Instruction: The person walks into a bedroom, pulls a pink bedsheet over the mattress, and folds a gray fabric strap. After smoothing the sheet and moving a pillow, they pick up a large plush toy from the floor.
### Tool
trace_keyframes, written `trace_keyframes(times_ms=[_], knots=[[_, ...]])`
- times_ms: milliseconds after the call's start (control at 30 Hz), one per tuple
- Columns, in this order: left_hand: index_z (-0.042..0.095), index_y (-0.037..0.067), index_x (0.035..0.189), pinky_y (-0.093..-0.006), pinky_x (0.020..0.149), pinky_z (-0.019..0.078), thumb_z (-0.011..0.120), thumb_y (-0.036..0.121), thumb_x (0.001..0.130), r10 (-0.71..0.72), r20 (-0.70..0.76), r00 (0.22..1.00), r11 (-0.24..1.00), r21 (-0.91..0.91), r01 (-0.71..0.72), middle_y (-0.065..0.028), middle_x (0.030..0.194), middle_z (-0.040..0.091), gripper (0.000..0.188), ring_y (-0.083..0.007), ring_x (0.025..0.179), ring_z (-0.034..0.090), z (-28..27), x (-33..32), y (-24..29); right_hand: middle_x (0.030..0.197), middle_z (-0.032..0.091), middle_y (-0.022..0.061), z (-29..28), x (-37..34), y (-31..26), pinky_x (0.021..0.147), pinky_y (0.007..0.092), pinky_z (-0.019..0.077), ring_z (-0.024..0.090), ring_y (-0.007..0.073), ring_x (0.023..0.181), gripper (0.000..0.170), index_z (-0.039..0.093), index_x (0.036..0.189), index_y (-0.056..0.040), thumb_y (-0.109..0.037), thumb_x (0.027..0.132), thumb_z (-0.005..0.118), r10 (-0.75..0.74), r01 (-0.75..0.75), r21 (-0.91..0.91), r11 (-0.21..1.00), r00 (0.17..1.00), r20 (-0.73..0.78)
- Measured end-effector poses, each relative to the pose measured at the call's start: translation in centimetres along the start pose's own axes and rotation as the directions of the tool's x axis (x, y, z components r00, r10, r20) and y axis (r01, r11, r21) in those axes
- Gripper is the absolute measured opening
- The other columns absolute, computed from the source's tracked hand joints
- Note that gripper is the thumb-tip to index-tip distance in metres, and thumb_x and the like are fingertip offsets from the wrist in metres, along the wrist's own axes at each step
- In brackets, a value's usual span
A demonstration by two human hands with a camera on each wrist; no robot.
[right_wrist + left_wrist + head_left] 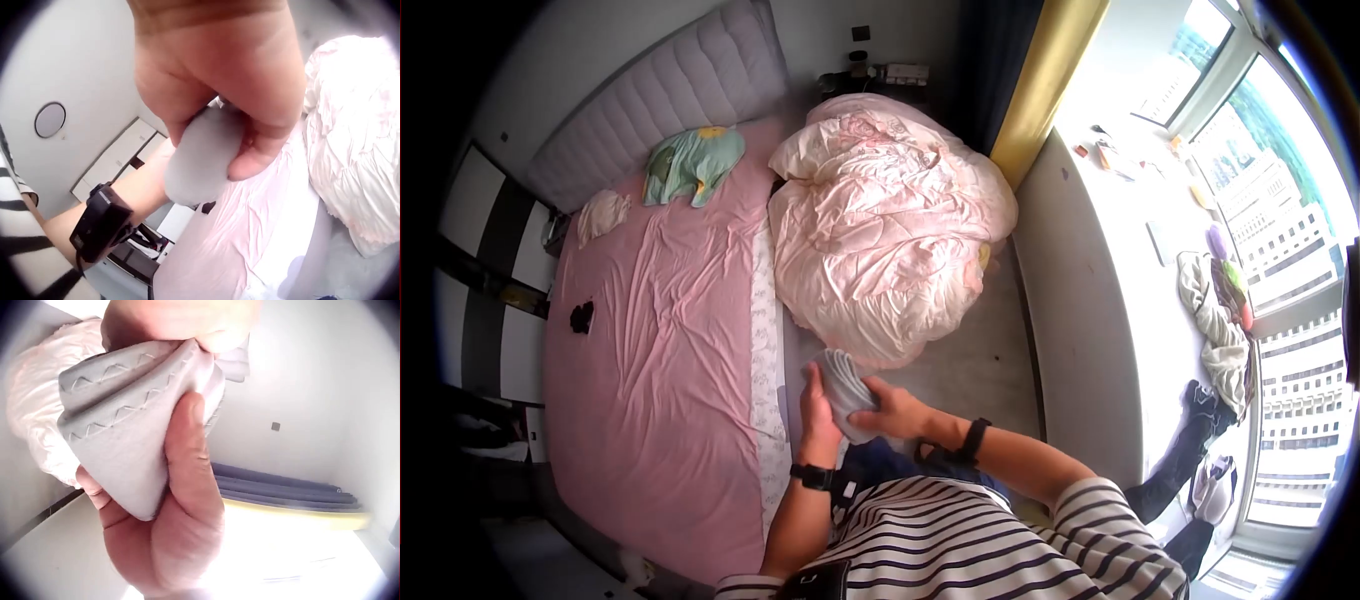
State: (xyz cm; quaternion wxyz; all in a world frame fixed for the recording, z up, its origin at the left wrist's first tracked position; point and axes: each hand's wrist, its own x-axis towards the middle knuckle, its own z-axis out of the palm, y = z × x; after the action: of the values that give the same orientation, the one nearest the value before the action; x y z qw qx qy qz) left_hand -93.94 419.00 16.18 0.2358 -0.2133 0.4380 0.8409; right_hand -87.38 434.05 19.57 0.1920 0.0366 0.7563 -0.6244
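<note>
A grey cloth (841, 388), folded into several layers with zigzag stitching along its edges, is held between both hands in front of the body. My left hand (817, 420) grips it from the left, and in the left wrist view the thumb (190, 437) lies along the folded cloth (125, 450). From the other side my right hand (892, 410) holds it, fingers and thumb around its rounded end (203, 159) in the right wrist view. What kind of cloth piece it is, I cannot tell.
To the left stands a bed with a pink sheet (660, 370), a green cloth (693, 165) and a small black item (581, 317) on it. A heaped pale pink quilt (880, 240) lies ahead. Along the window, clothes (1215, 320) lie on the white sill (1120, 260).
</note>
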Motion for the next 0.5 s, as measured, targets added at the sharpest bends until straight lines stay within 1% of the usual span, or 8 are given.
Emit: trace_keyframes(times_ms=[133, 167, 267, 300, 333, 400, 467, 500], knots=[[0.054, 0.003, 0.106, -0.0300, 0.077, 0.0463, 0.047, 0.045, 0.088, -0.039, 0.123, 0.992, 0.998, 0.045, 0.034, -0.0057, 0.097, 0.060, 0.047, -0.0160, 0.087, 0.057, 5.2, 3.5, 0.8, 0.105, 0.057, 0.0232, -4.3, 1.8, -0.3, 0.086, 0.0353, 0.0422, 0.055, 0.0310, 0.101, 0.064, 0.041, 0.122, 0.0006, -0.036, 0.076, 0.066, 0.003, -0.004, -0.009, 1.000, 0.993, -0.120], [0.054, 0.003, 0.106, -0.0289, 0.076, 0.0456, 0.054, 0.039, 0.086, -0.074, 0.104, 0.992, 0.997, 0.019, 0.072, -0.0041, 0.097, 0.059, 0.041, -0.0145, 0.086, 0.056, 6.5, 4.6, 1.1, 0.100, 0.058, 0.0244, -5.5, 2.4, -0.5, 0.082, 0.0365, 0.0431, 0.056, 0.0322, 0.097, 0.062, 0.042, 0.119, 0.0014, -0.038, 0.076, 0.065, 0.031, -0.044, -0.082, 0.996, 0.988, -0.152], [0.052, 0.004, 0.107, -0.0267, 0.076, 0.0444, 0.063, 0.027, 0.081, 0.126, 0.275, 0.953, 0.971, 0.164, -0.176, -0.0020, 0.096, 0.057, 0.036, -0.0123, 0.085, 0.055, 9.6, 9.8, 0.9, 0.095, 0.058, 0.0251, -10.3, 6.1, -0.1, 0.078, 0.0375, 0.0436, 0.057, 0.0337, 0.093, 0.059, 0.045, 0.113, 0.0024, -0.041, 0.077, 0.063, 0.104, -0.102, 0.018, 0.995, 0.984, -0.145], [0.052, 0.005, 0.107, -0.0245, 0.075, 0.0430, 0.068, 0.017, 0.077, 0.062, 0.263, 0.963, 0.970, 0.210, -0.120, -0.0008, 0.095, 0.056, 0.036, -0.0107, 0.085, 0.053, 11.7, 11.1, 1.8, 0.093, 0.057, 0.0255, -12.1, 7.2, -1.3, 0.075, 0.0374, 0.0438, 0.057, 0.0340, 0.091, 0.058, 0.046, 0.110, 0.0025, -0.043, 0.077, 0.061, 0.138, -0.154, -0.091, 0.984, 0.977, -0.165], [0.052, 0.004, 0.106, -0.0248, 0.073, 0.0433, 0.067, 0.016, 0.078, 0.152, 0.255, 0.955, 0.944, 0.249, -0.217, -0.0015, 0.092, 0.057, 0.035, -0.0108, 0.081, 0.054, 12.8, 13.6, 1.7, 0.084, 0.059, 0.0249, -13.4, 8.6, -1.6, 0.070, 0.0387, 0.0455, 0.060, 0.0345, 0.082, 0.054, 0.047, 0.104, 0.0028, -0.042, 0.078, 0.060, 0.129, -0.167, -0.150, 0.974, 0.963, -0.235], [0.052, 0.000, 0.102, -0.0262, 0.067, 0.0442, 0.064, 0.018, 0.080, 0.361, 0.302, 0.882, 0.732, 0.495, -0.469, -0.0051, 0.085, 0.059, 0.031, -0.0138, 0.074, 0.055, 15.0, 17.1, 3.1, 0.074, 0.059, 0.0255, -15.3, 11.3, -3.9, 0.063, 0.0413, 0.0468, 0.060, 0.0384, 0.070, 0.047, 0.045, 0.099, 0.0024, -0.038, 0.080, 0.058, 0.154, -0.207, -0.178, 0.962, 0.950, -0.273], [0.053, -0.001, 0.099, -0.0308, 0.066, 0.0454, 0.063, 0.018, 0.081, 0.638, 0.301, 0.709, 0.481, 0.563, -0.672, -0.0135, 0.086, 0.061, 0.028, -0.0236, 0.075, 0.059, 17.7, 19.2, 4.9, 0.070, 0.058, 0.0266, -16.4, 14.1, -4.7, 0.060, 0.0432, 0.0468, 0.059, 0.0401, 0.066, 0.042, 0.044, 0.096, 0.0021, -0.035, 0.081, 0.057, 0.007, -0.123, -0.336, 0.934, 0.945, -0.327], [0.053, -0.001, 0.099, -0.0325, 0.067, 0.0455, 0.062, 0.020, 0.081, 0.659, 0.295, 0.692, 0.437, 0.598, -0.672, -0.0160, 0.087, 0.061, 0.028, -0.0268, 0.076, 0.059, 19.1, 20.0, 6.2, 0.068, 0.057, 0.0271, -17.3, 16.0, -5.3, 0.058, 0.0442, 0.0468, 0.059, 0.0409, 0.064, 0.039, 0.043, 0.095, 0.0019, -0.033, 0.081, 0.056, -0.082, -0.074, -0.421, 0.904, 0.936, -0.341]])
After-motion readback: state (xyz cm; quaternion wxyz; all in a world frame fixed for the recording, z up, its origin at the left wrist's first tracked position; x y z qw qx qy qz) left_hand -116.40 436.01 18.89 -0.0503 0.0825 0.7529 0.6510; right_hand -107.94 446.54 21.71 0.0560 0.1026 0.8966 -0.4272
